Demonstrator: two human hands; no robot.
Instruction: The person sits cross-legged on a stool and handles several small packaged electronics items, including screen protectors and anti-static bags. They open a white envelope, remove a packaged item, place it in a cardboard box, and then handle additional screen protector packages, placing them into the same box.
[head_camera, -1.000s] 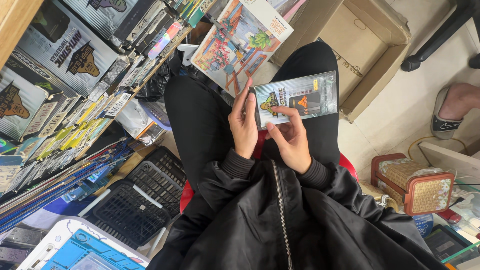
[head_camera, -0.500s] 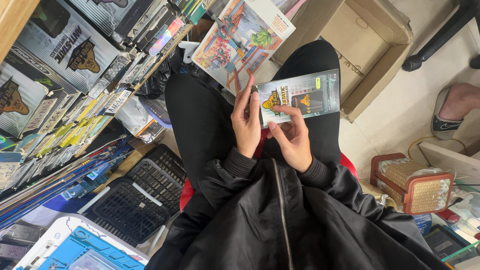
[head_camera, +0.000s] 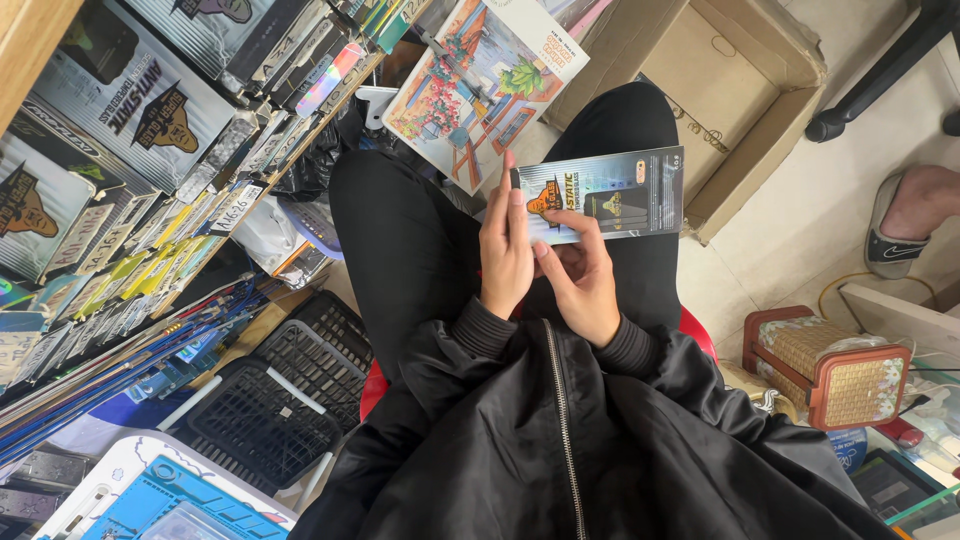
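I sit with black trousers and a black zipped jacket, both hands over my lap. A flat rectangular packet (head_camera: 610, 195) with a shiny blue-grey and yellow print lies across my right thigh. My left hand (head_camera: 505, 250) grips its left edge, fingers pointing away from me. My right hand (head_camera: 578, 280) holds its lower edge, with the thumb and forefinger pinching the packet from below.
A rack of similar flat packets (head_camera: 150, 200) fills the left. A colourful picture card (head_camera: 480, 85) and an open cardboard box (head_camera: 720, 90) lie beyond my knees. Black plastic baskets (head_camera: 280, 400) sit lower left, a small woven stool (head_camera: 830, 365) right, another person's foot (head_camera: 915, 220) far right.
The packet has shifted slightly in my hands; my right fingers have moved along its lower edge. Both hands stay on it.
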